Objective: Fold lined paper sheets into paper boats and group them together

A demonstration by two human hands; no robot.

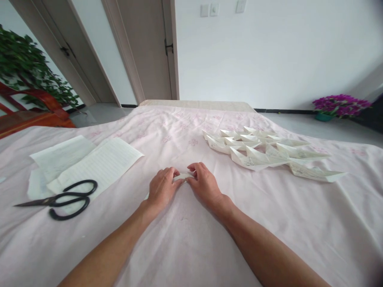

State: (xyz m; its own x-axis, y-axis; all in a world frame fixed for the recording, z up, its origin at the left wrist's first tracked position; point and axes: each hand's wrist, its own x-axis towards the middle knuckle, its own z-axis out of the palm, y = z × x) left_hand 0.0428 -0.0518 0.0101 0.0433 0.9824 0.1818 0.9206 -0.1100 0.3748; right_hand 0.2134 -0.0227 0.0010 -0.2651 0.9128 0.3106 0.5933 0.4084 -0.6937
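Note:
A small folded piece of paper (183,176) is pinched between my two hands, low over the cloth in the middle. My left hand (162,187) closes thumb and fingers on its left end. At its right end the thumb and fingers of my right hand (206,185) grip it. Most of the paper is covered by my fingers, so its full shape cannot be made out. To the right stand several folded paper boats (257,157) in loose rows, with writing on some. Left of my hands lie loose paper sheets (110,159), one of them lined.
Black-handled scissors (70,198) lie partly over the sheets, blades pointing left. A pale pink floral cloth (185,247) covers the surface. Beyond it are a wooden chair (38,107), a leafy plant (26,63), doors (146,48) and a pot of purple flowers (341,105).

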